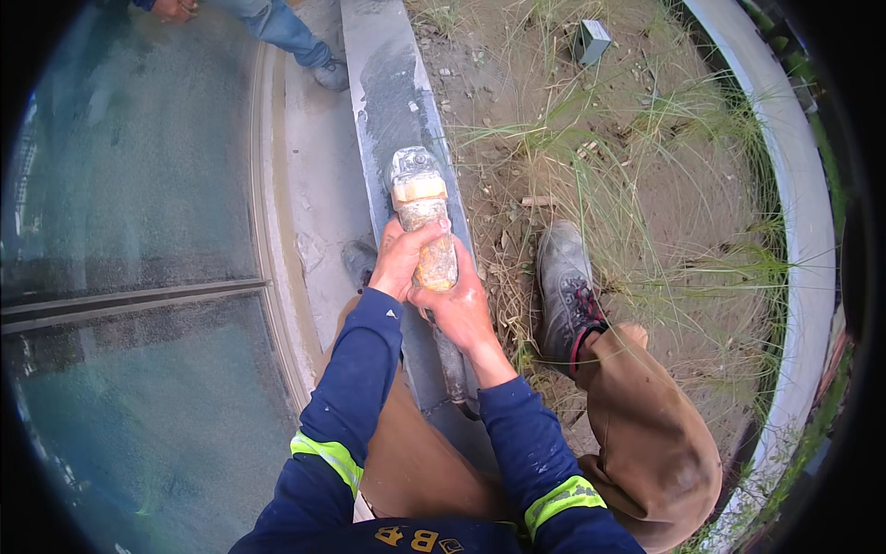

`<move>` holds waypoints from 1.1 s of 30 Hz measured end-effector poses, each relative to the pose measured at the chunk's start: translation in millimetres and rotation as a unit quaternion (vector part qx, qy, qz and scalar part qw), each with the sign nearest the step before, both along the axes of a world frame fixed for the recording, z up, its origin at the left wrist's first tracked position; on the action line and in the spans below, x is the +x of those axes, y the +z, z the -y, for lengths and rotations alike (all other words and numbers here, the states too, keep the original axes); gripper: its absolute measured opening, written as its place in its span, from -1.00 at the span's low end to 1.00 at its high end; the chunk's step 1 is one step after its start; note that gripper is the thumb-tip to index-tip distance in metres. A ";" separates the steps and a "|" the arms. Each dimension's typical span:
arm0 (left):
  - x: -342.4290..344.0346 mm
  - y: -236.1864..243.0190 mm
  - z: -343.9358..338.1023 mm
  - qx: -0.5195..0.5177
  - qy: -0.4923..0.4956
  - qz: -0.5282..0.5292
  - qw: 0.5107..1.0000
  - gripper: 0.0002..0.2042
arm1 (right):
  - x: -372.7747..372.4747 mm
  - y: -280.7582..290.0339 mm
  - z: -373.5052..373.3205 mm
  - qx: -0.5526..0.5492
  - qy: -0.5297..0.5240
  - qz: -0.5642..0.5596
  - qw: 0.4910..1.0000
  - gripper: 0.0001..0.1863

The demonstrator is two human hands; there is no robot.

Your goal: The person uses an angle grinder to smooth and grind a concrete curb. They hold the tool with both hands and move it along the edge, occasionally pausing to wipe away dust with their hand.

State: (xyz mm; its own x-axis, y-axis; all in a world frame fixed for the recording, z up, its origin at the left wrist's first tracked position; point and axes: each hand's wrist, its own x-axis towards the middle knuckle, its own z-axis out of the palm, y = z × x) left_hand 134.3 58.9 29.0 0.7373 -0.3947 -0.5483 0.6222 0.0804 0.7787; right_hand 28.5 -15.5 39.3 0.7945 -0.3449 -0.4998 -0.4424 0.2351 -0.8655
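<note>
Head view, looking down. Both hands wrap a dusty, yellow-banded power grinder, whose head rests on the grey concrete kerb that runs from 12 o'clock down toward the person's knees. The left hand is closed round the tool body from the 9 o'clock side, fingers curled over its top; the right hand is clenched on the rear of the body at 5 o'clock, where the cable leaves and trails back along the kerb.

Technique, as judged from the posture: the step in hand appears to be dressing the kerb's top face. A good pass likely calls for the tool held flat to the surface, both grips firm, wrists in line with the kerb, and the cable kept behind the head and clear of it. The darker, smoother strip ahead of the tool suggests worked surface.

Surroundings: a wide glass panel lies at 9 o'clock, just beside a pale concrete strip. The person's right shoe stands in sandy, grassy ground at 3 o'clock, near the tool; the left shoe sits close to the left hand. A small grey box lies at 1 o'clock. Another person's leg and shoe stand at 11 o'clock, well apart, though on the line of advance.
</note>
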 end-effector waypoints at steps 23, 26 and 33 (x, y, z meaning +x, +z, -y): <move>72.5 -17.7 33.9 0.070 -0.028 0.060 0.995 -0.73 | 64.5 -28.4 29.4 0.043 -0.035 0.033 0.998 0.04; 73.5 -16.9 31.8 0.067 -0.022 0.045 0.996 -0.72 | 65.1 -21.3 31.4 0.031 -0.031 0.018 0.999 0.02; 77.5 -19.6 31.4 0.082 -0.034 0.032 0.996 -0.70 | 65.6 -29.8 31.7 0.020 -0.030 0.035 0.999 0.05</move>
State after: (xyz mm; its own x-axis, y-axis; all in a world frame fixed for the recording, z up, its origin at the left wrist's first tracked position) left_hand 211.8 27.5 9.4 0.7476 -0.3546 -0.5615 0.5701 -0.0911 0.8165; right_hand 94.1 -47.1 9.5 0.8059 -0.3750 -0.4582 -0.3655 0.2939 -0.8832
